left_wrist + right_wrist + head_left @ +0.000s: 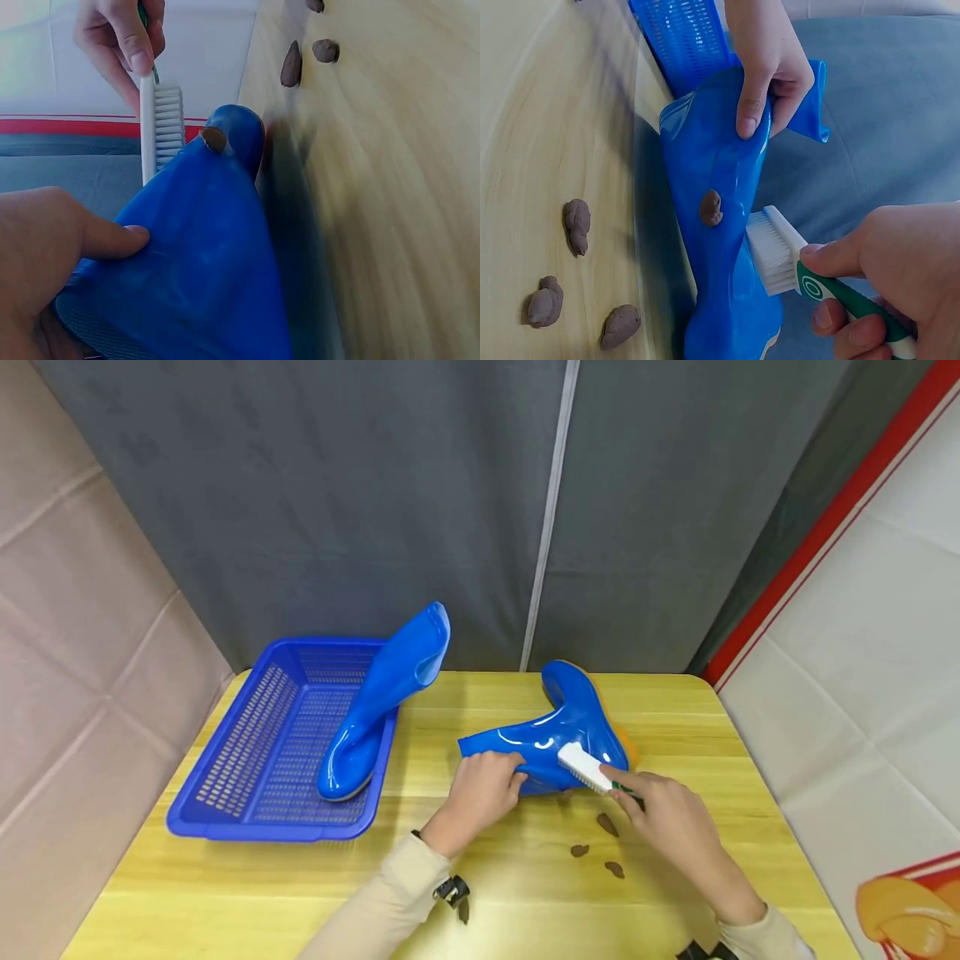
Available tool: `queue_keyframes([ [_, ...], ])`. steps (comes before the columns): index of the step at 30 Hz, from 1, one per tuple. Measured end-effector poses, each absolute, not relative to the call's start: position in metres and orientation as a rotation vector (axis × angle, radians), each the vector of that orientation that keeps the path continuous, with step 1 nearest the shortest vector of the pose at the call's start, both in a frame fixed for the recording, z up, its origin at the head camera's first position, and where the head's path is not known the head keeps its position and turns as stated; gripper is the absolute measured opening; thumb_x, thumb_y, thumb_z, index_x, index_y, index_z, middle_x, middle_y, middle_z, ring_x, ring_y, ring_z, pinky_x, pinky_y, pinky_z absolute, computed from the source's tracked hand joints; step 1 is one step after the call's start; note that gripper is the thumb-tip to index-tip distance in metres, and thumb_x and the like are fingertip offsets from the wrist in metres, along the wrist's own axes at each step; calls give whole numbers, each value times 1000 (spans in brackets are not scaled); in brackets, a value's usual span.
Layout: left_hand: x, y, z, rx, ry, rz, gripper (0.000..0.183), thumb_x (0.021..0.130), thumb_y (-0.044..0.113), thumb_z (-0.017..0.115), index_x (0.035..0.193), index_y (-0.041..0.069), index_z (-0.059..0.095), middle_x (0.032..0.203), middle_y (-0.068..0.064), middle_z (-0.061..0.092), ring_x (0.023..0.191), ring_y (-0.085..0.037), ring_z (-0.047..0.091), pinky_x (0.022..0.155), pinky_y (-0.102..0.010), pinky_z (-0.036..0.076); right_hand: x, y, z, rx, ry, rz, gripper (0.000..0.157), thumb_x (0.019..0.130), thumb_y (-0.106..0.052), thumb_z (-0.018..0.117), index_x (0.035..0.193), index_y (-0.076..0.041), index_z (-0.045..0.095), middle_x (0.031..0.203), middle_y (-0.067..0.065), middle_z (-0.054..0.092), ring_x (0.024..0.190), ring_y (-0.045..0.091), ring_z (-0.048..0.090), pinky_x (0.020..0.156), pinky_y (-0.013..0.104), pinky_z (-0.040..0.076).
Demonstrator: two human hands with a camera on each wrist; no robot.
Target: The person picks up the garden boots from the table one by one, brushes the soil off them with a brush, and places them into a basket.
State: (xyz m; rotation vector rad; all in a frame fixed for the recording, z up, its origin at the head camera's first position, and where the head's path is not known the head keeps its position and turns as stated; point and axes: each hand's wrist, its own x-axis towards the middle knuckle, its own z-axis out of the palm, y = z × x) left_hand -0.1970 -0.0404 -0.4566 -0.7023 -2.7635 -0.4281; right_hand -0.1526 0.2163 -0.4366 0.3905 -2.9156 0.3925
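A shiny blue rain boot (555, 731) with an orange sole lies on its side on the table. My left hand (483, 789) grips its shaft near the opening, thumb (124, 238) pressed on the outside. In my right hand (671, 814) is a white-headed scrub brush (585, 766) with a green and white handle (855, 306). Its bristles (771, 251) meet the boot's shaft. A brown mud-like lump (711, 208) sticks to the boot beside the brush, also visible in the left wrist view.
Several brown lumps (607, 824) lie on the wooden table (525, 877) in front of the boot. To the left stands a blue plastic basket (281, 835). A second blue boot (375, 693) leans in it, its shaft over the right rim. A grey curtain (337, 510) hangs behind.
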Motion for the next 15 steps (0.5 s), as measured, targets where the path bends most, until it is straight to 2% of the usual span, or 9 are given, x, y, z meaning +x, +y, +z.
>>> queue_keyframes([
  [3,-199,-42,-453,-698,-2768,-412,13,94,27,68,92,16,75,69,6,69,53,-6,53,44,-18,35,-153,217,-436,381,-2919,410,36,93,-23,69,128,-26,68,56,-7,40,48,6,30,45,20,26],
  [6,-204,-43,-450,-676,-2740,-365,13,94,26,68,88,16,74,65,6,67,52,-8,55,43,-19,35,-155,219,-436,364,-2912,434,37,93,-23,69,130,-26,67,58,-6,46,47,7,29,44,20,25],
  [10,-210,-45,-448,-621,-2671,-328,11,93,25,68,89,17,74,68,5,71,56,-13,64,43,-24,40,-156,220,-435,340,-2906,435,37,93,-24,69,130,-25,67,59,-5,50,46,8,28,43,21,24],
  [15,-217,-44,-444,-586,-2603,-362,10,95,23,67,97,18,76,80,3,77,64,-15,71,46,-26,48,-156,221,-438,332,-2890,424,37,94,-25,67,131,-24,66,53,-5,36,45,7,26,42,21,23],
])
